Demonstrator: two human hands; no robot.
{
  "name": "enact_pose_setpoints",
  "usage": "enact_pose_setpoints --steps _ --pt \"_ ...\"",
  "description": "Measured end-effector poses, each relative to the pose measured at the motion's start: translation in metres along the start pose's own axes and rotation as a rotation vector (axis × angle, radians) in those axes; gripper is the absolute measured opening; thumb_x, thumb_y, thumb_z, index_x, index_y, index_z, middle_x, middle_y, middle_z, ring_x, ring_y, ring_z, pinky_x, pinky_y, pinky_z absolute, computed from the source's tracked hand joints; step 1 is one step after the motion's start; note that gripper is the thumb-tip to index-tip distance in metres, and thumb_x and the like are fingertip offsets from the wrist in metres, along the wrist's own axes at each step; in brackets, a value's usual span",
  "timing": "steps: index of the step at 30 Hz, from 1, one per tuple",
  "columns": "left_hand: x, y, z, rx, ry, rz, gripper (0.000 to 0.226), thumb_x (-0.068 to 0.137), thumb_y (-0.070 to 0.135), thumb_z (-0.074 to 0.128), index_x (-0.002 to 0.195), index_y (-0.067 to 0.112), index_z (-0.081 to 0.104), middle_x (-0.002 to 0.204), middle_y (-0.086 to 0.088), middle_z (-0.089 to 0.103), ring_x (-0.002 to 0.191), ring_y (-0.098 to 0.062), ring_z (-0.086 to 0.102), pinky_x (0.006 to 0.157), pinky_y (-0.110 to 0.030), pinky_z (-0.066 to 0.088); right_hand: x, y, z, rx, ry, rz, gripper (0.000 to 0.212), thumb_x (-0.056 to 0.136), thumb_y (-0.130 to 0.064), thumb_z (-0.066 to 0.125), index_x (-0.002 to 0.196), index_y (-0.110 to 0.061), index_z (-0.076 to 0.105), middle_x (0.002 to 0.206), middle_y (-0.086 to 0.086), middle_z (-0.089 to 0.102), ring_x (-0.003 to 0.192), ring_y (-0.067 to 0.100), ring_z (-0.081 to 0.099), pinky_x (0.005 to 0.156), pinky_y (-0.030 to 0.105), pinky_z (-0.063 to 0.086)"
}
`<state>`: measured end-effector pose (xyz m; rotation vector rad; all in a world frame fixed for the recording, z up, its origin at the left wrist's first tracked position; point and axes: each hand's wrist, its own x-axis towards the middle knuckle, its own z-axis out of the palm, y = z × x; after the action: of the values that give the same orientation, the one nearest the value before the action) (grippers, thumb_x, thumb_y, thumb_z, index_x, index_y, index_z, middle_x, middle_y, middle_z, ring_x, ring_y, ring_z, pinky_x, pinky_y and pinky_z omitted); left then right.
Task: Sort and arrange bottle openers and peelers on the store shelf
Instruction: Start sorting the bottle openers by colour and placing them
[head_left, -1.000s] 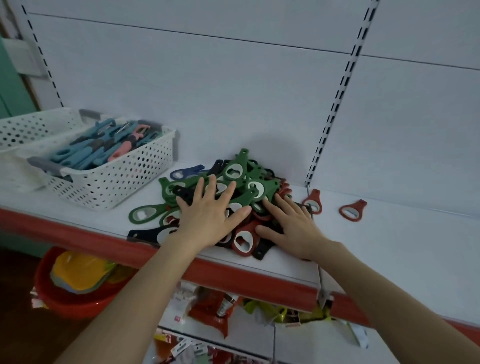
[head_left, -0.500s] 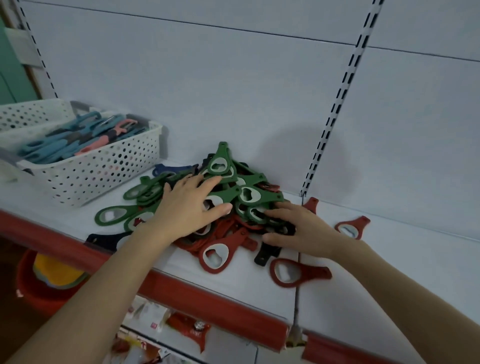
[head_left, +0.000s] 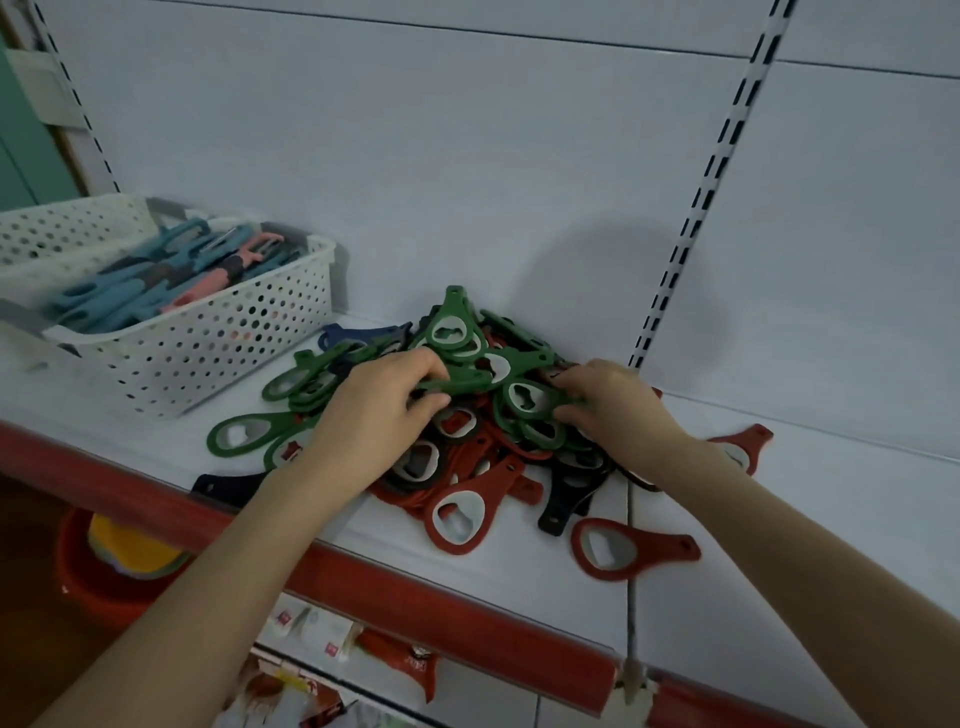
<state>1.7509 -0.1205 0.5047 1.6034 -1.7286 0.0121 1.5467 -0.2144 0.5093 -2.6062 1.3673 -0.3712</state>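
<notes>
A heap of green, red and dark bottle openers lies on the white shelf against the back panel. My left hand is on the heap's left side, its thumb and fingers pinching the handle of a green opener. My right hand is on the heap's right side, fingers curled onto another green opener. A white perforated basket at the left holds blue and pink peelers. Loose red openers lie at the front right and far right.
The shelf has a red front edge strip. A slotted upright runs up the back panel behind my right hand. Below the shelf sit a red tub and packaged goods.
The view has moved closer to the heap. Both hands, flat on the pile earlier, have curled their fingers and taken hold of green openers. A red opener now lies loose at the front right.
</notes>
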Motion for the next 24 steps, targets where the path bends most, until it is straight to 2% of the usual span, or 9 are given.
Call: enact_pose_setpoints --steps 2,4,6,8,10,15,17,20,24 --pt "0.002 0.0 -0.005 -0.078 0.045 -0.015 0.007 0.082 0.01 0.067 0.088 0.01 0.065 0.079 -0.001 0.067 0.071 -0.012 0.06 0.068 -0.02 0.046 -0.002 0.0 -0.001 -0.009 0.008 0.016 0.029 0.092 -0.018 0.054 0.12 -0.012 0.06 0.113 0.009 0.06 0.105 0.025 0.054 0.088 0.031 0.042" --pt "0.004 -0.001 -0.009 -0.166 0.041 -0.053 0.006 0.082 0.01 0.066 0.086 0.014 0.065 0.074 0.01 0.065 0.075 -0.004 0.059 0.064 -0.006 0.04 -0.005 0.002 -0.002 -0.039 -0.013 0.013 0.033 0.092 -0.023 0.054 0.124 -0.013 0.057 0.118 0.008 0.056 0.112 0.025 0.048 0.093 0.03 0.037" --pt "0.006 -0.002 -0.01 -0.222 0.017 -0.078 0.011 0.081 0.008 0.067 0.083 0.019 0.064 0.074 0.016 0.063 0.073 0.002 0.059 0.066 -0.003 0.039 -0.007 0.002 -0.002 -0.042 -0.03 0.024 0.039 0.093 -0.027 0.053 0.13 -0.016 0.051 0.125 0.007 0.051 0.119 0.025 0.042 0.098 0.03 0.033" --pt "0.006 -0.002 -0.011 -0.319 -0.008 -0.14 0.018 0.081 0.005 0.066 0.082 0.023 0.064 0.078 0.013 0.065 0.069 -0.002 0.062 0.067 -0.01 0.047 -0.006 0.001 -0.002 -0.054 -0.049 0.036 0.039 0.093 -0.029 0.051 0.131 -0.017 0.049 0.121 0.007 0.053 0.116 0.025 0.045 0.094 0.029 0.035" --pt "0.004 -0.001 -0.014 -0.509 -0.021 -0.246 0.022 0.081 0.001 0.065 0.083 0.023 0.064 0.078 0.005 0.066 0.063 -0.008 0.065 0.058 -0.018 0.053 -0.005 -0.001 0.0 -0.105 -0.049 0.048 0.039 0.094 -0.031 0.049 0.131 -0.018 0.048 0.118 0.008 0.054 0.113 0.026 0.046 0.092 0.029 0.035" --pt "0.0 -0.001 -0.015 -0.805 0.076 -0.413 0.014 0.078 0.002 0.068 0.078 0.017 0.067 0.056 0.004 0.058 0.046 -0.007 0.048 0.043 -0.017 0.04 -0.007 -0.002 -0.001 -0.075 -0.012 0.053 0.035 0.092 -0.031 0.054 0.124 -0.018 0.053 0.126 0.003 0.052 0.117 0.022 0.043 0.097 0.031 0.035" --pt "0.0 0.002 -0.012 -0.894 0.107 -0.513 0.014 0.079 0.004 0.066 0.08 0.017 0.067 0.052 0.007 0.055 0.044 -0.006 0.044 0.044 -0.018 0.039 -0.007 -0.003 -0.003 -0.058 -0.026 0.067 0.037 0.091 -0.031 0.055 0.126 -0.017 0.051 0.124 0.003 0.053 0.115 0.021 0.045 0.095 0.03 0.037" --pt "0.001 0.01 -0.011 -1.028 0.11 -0.618 0.018 0.086 0.004 0.057 0.082 0.018 0.067 0.06 0.006 0.061 0.047 -0.005 0.049 0.05 -0.02 0.045 -0.008 -0.004 -0.004 -0.141 -0.072 0.054 0.043 0.092 -0.035 0.052 0.132 -0.022 0.047 0.121 0.006 0.051 0.115 0.023 0.042 0.095 0.031 0.035" --pt "0.005 0.015 -0.01 -1.163 0.078 -0.638 0.022 0.091 0.0 0.044 0.08 0.012 0.059 0.075 -0.002 0.066 0.068 -0.012 0.067 0.063 -0.029 0.056 -0.013 -0.005 -0.003 -0.141 -0.06 0.032 0.038 0.093 -0.035 0.05 0.129 -0.023 0.051 0.122 0.005 0.049 0.117 0.023 0.04 0.097 0.029 0.034"
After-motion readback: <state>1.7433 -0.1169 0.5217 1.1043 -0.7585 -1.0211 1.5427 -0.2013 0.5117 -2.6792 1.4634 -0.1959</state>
